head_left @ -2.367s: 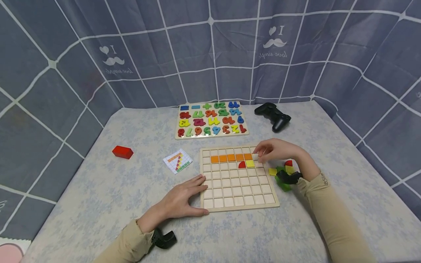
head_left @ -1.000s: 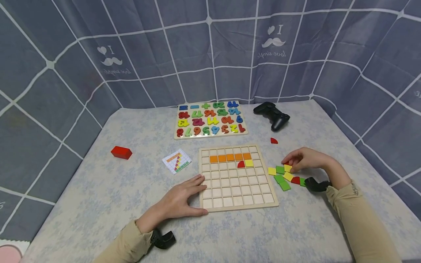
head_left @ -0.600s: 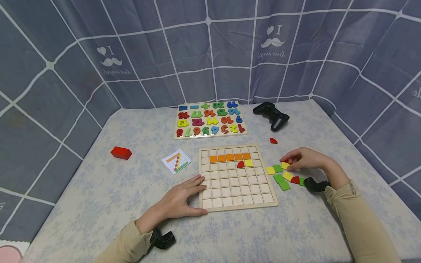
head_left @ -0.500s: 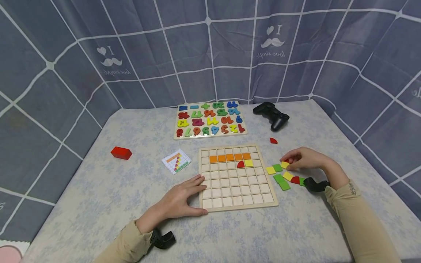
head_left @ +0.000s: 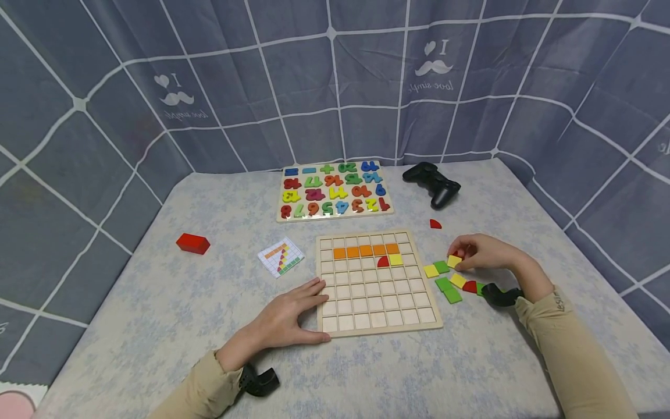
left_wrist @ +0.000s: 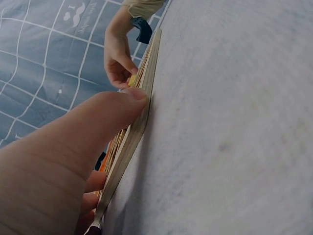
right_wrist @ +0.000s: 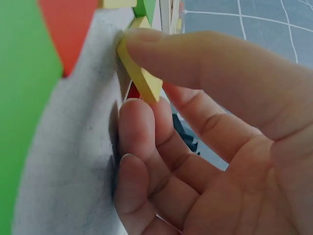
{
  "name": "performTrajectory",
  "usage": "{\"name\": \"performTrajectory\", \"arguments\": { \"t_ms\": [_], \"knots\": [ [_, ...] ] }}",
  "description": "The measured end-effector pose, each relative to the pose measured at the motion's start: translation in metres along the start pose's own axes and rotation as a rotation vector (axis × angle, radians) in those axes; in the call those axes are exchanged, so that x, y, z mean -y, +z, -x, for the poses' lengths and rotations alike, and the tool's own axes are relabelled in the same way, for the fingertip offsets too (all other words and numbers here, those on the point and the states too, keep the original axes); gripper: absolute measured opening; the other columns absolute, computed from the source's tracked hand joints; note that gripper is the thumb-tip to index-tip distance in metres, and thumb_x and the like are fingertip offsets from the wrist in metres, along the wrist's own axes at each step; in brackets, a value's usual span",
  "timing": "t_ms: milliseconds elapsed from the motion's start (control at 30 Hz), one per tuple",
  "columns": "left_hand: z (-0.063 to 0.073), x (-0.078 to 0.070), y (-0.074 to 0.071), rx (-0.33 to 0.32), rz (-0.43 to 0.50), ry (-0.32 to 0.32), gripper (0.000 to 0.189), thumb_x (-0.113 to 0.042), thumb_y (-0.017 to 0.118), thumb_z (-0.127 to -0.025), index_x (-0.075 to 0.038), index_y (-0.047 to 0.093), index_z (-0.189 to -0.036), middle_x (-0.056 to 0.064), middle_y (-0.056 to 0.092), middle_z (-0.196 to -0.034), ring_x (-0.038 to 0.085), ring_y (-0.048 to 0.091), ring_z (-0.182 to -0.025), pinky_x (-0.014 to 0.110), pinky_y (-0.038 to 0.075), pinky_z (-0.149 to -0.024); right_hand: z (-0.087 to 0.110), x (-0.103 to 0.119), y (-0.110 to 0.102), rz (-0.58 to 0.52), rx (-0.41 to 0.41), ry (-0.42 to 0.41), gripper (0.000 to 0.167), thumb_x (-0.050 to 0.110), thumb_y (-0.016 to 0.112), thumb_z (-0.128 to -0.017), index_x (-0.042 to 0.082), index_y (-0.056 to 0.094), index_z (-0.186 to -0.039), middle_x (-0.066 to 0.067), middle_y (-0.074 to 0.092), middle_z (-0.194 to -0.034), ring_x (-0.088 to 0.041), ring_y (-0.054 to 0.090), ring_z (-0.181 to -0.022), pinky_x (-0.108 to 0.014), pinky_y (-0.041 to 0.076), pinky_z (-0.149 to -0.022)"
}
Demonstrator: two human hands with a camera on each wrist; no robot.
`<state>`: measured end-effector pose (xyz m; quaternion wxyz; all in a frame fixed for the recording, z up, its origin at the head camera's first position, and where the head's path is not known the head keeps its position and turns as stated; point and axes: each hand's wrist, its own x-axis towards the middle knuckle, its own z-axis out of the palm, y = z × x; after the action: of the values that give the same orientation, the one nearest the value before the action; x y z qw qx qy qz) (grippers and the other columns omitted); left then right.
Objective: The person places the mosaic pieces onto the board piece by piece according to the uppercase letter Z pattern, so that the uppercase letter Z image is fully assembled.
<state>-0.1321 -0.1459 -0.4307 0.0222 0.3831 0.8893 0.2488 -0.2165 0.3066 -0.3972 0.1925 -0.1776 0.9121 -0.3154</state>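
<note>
My left hand (head_left: 288,317) rests at the left edge of a wooden grid board (head_left: 389,333), its fingers spread and its thumb at the near corner. In the board lie a row of orange squares (head_left: 366,251), a red quarter-round piece (head_left: 384,262) and a yellow square (head_left: 395,259). To the right of the board my right hand (head_left: 484,253) pinches a yellow square tile (right_wrist: 139,73), tilted in the right wrist view. A red piece (right_wrist: 133,91) shows just behind it, partly hidden. Several green tiles (head_left: 452,295), yellow tiles (head_left: 431,271) and a red piece (head_left: 470,287) lie close by.
A pattern card (head_left: 281,257) lies left of the board, with a red block (head_left: 193,244) farther left. A number puzzle (head_left: 335,192) and a black game controller (head_left: 432,185) lie behind. A loose red quarter-round piece (head_left: 435,224) sits in front of the controller.
My right hand has moved from the board's upper right to the loose tiles and pinches a yellow square. A red quarter-round piece now lies in front of the controller. My left hand stays put.
</note>
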Motion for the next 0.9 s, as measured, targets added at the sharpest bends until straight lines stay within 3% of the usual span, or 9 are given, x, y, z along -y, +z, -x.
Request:
{"name": "performTrajectory", "arguments": {
  "t_ms": [400,633,900],
  "knots": [
    [0.001,0.001,0.0,0.001,-0.004,0.006,0.077,-0.062,0.065,-0.077,-0.009,0.055,-0.133,0.008,0.037,-0.147,0.017,0.027,-0.138,0.041,0.034,-0.106,-0.003,0.019,-0.004,-0.011,-0.062,-0.033,0.015,0.015,0.074,-0.081,0.005,0.066,-0.089,-0.002,0.059,-0.076,-0.018,0.052,-0.069,-0.03,0.045,-0.063],
    [0.001,0.001,-0.001,0.008,0.003,0.005,0.077,-0.061,0.066,-0.077,-0.009,0.054,-0.133,0.008,0.036,-0.148,0.017,0.026,-0.138,0.041,0.033,-0.106,-0.017,0.049,0.008,-0.088,0.025,-0.138,0.016,0.014,0.069,-0.086,0.002,0.069,-0.098,-0.002,0.065,-0.083,-0.018,0.057,-0.073,-0.026,0.049,-0.068],
    [0.001,0.001,0.0,0.012,0.006,0.002,0.078,-0.061,0.066,-0.077,-0.009,0.054,-0.134,0.008,0.035,-0.148,0.017,0.026,-0.139,0.04,0.033,-0.107,-0.047,0.08,0.032,-0.048,0.094,-0.236,0.013,0.01,0.066,-0.088,0.003,0.07,-0.099,-0.001,0.068,-0.092,-0.015,0.063,-0.082,-0.029,0.052,-0.078]
  ]
}}
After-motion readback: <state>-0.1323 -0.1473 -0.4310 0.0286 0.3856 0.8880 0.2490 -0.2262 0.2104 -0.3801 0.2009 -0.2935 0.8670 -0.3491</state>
